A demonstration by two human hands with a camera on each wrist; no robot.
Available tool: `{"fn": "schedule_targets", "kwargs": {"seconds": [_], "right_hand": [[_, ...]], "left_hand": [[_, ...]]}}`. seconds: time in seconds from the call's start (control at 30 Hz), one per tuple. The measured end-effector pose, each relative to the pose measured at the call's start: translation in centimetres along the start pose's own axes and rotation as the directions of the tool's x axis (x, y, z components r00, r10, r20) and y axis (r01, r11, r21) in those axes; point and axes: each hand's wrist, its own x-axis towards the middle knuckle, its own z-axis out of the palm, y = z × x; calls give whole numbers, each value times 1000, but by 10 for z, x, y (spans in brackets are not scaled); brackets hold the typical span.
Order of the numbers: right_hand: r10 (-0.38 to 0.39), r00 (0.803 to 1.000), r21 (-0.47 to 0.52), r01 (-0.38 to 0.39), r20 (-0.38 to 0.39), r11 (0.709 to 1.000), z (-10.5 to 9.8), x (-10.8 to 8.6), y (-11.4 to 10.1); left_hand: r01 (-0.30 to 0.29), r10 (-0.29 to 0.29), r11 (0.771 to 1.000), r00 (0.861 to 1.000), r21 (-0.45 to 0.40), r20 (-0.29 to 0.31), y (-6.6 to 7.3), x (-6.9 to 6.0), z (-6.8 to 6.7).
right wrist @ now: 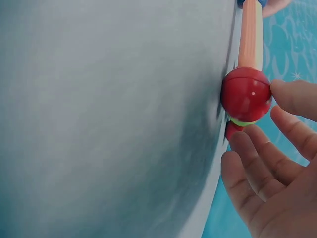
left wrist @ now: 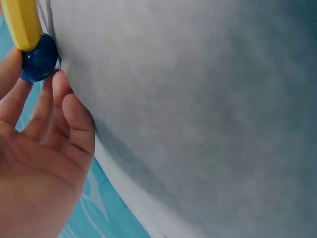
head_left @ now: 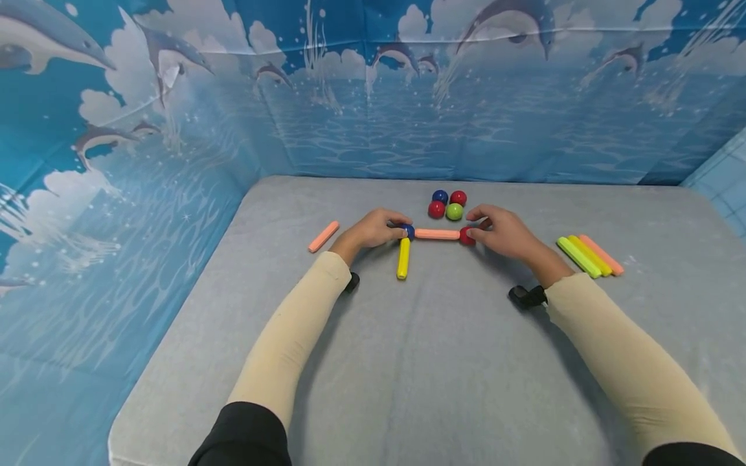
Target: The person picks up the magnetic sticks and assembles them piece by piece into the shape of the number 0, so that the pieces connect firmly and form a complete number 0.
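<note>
My left hand (head_left: 375,229) pinches a glossy blue ball (left wrist: 40,58) between thumb and index finger. A yellow stick (head_left: 403,259) runs from that ball toward the near side of the table. From the same ball an orange stick (head_left: 437,234) extends rightward to a red ball (right wrist: 246,94). The right hand (head_left: 506,234) is beside this red ball, its thumb touching the side and the other fingers spread loosely apart from it. In the right wrist view, the orange stick meets the red ball directly.
Behind the joined pieces sit a blue ball (head_left: 440,196), two red balls (head_left: 436,209) and a green ball (head_left: 454,211). A loose orange stick (head_left: 323,237) lies left. Green (head_left: 578,257), yellow (head_left: 590,255) and orange (head_left: 601,255) sticks lie right on the grey-covered table (head_left: 454,362).
</note>
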Motion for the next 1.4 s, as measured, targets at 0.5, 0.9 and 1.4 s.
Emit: {"fn": "schedule_targets", "kwargs": {"seconds": [0.5, 0.9, 1.4], "right_hand": [[103, 988, -18, -105, -112, 994, 5, 35, -13], [217, 959, 16, -218, -183, 976, 18, 43, -17], [-19, 987, 12, 21, -160, 1000, 0, 7, -19]], "left_hand": [[8, -6, 995, 1000, -96, 20, -3, 6, -2], [13, -7, 993, 999, -119, 47, -6, 7, -4], [25, -18, 988, 999, -153, 49, -9, 9, -5]]}}
